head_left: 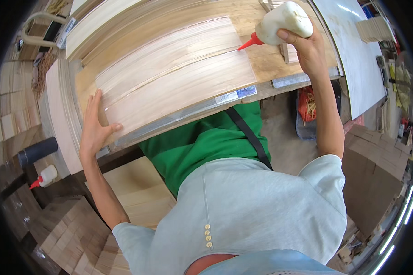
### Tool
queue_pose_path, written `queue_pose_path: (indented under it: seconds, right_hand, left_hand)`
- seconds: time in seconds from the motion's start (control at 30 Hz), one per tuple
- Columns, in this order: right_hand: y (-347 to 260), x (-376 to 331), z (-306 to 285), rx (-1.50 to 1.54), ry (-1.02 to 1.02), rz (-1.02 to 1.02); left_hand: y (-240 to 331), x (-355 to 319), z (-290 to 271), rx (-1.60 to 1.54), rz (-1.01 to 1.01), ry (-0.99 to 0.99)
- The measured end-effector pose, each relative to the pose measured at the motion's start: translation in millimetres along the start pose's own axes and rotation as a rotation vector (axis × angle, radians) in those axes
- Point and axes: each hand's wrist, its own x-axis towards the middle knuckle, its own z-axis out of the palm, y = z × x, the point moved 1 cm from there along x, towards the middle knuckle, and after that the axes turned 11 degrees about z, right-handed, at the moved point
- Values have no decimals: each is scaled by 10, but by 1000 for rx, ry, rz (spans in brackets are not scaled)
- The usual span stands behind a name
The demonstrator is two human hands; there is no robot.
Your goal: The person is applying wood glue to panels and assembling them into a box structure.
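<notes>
My right hand is wrapped round a white glue bottle with a red nozzle. The bottle is tilted, and its nozzle tip is at the right end of a seam between pale wooden boards. These thin boards lie side by side on the workbench in front of me. At their left end rests my left hand, fingers stretched out along the end edge and thumb apart on the near corner. It holds nothing.
Long wooden strips are stacked along the far side. A second glue bottle lies at lower left beside a dark cylinder. To the right stand a grey-white tabletop and a stack of wood. Below sits a dark bin.
</notes>
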Motion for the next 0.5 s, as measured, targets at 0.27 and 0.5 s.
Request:
queue_pose_path:
  seconds: [0.27, 0.5]
  right_hand:
    - [28, -121, -94, 377, 176, 21]
    - [203, 140, 314, 554, 422, 96]
  left_hand:
    - [485, 261, 159, 92, 305, -52]
    - [926, 592, 511, 118, 386, -164]
